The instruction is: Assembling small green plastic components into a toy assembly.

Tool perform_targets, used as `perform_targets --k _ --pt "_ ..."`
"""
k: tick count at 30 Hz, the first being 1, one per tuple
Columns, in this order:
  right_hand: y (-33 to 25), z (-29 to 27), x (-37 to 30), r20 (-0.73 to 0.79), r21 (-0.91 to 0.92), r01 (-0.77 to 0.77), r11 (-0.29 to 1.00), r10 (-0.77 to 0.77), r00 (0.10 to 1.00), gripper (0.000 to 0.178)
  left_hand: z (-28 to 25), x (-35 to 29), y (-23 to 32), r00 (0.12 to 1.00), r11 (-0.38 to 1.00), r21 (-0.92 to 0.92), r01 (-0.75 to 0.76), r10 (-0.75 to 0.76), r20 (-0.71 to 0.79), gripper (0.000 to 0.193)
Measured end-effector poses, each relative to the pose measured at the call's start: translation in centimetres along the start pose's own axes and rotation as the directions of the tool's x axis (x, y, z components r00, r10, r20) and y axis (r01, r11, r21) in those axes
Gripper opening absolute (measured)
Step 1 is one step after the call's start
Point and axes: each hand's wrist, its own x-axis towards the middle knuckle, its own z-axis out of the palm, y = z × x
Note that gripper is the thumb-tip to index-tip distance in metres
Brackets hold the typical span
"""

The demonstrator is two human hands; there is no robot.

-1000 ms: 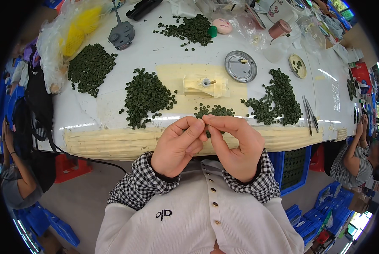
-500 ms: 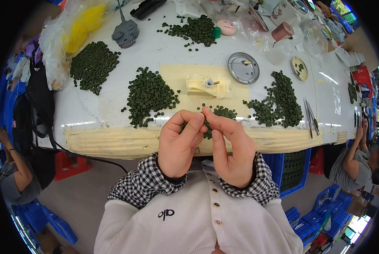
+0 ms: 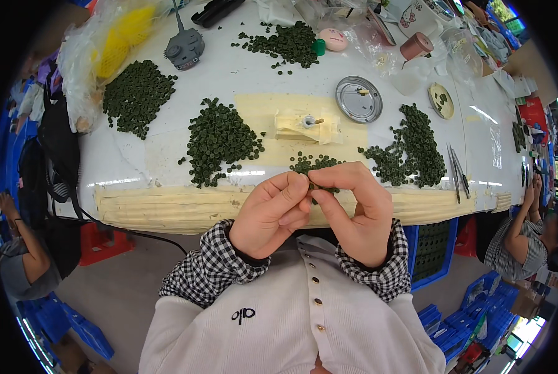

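Just above the front edge of the table, my left hand (image 3: pixel 268 215) and my right hand (image 3: pixel 361 215) meet at the fingertips. Thumb and forefinger of each hand are pinched together; whatever small piece lies between them is too hidden to make out. Right behind the fingertips is a small heap of dark green round pieces (image 3: pixel 316 162), like little wheels, partly covered by my hands. A larger heap of the same pieces (image 3: pixel 220 140) lies to the left, another (image 3: pixel 419 146) to the right. Beyond my hands stands a tape-covered block (image 3: pixel 291 128) with a small peg on it.
Tweezers (image 3: pixel 458 171) lie at the right. Further back are a round metal lid (image 3: pixel 358 100), a shallow round dish (image 3: pixel 441 101), a grey model tank turret (image 3: pixel 184 48), a pink spool (image 3: pixel 416 46) and more green heaps (image 3: pixel 139 98). Other people sit at both sides.
Both hands have come slightly nearer to me, and the right has shifted right. My right thumb has closed toward its forefinger. More of the small heap behind them shows.
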Motion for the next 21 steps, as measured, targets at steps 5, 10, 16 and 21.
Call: perform_targets --k 5,10,16,21 --pt "0.4 -0.8 0.1 0.086 0.031 -0.035 0.999 0.032 0.996 0.017 -0.4 -0.1 -0.2 0.997 0.995 0.075 -0.062 0.058 0.056 0.013" --pt "0.4 -1.3 0.2 0.113 -0.013 0.049 0.999 -0.047 0.993 0.018 -0.5 -0.1 -0.2 0.997 0.99 0.132 -0.057 0.05 0.052 0.012" --pt "0.2 -1.2 0.4 0.084 -0.23 0.219 0.948 -0.205 0.975 0.02 -0.7 -0.3 0.2 0.992 0.955 0.273 -0.118 0.124 -0.006 0.011" --pt "0.4 -1.2 0.2 0.08 -0.228 0.213 0.95 -0.2 0.977 0.02 0.0 -0.7 0.8 0.988 0.9 0.414 -0.136 0.151 -0.006 0.014"
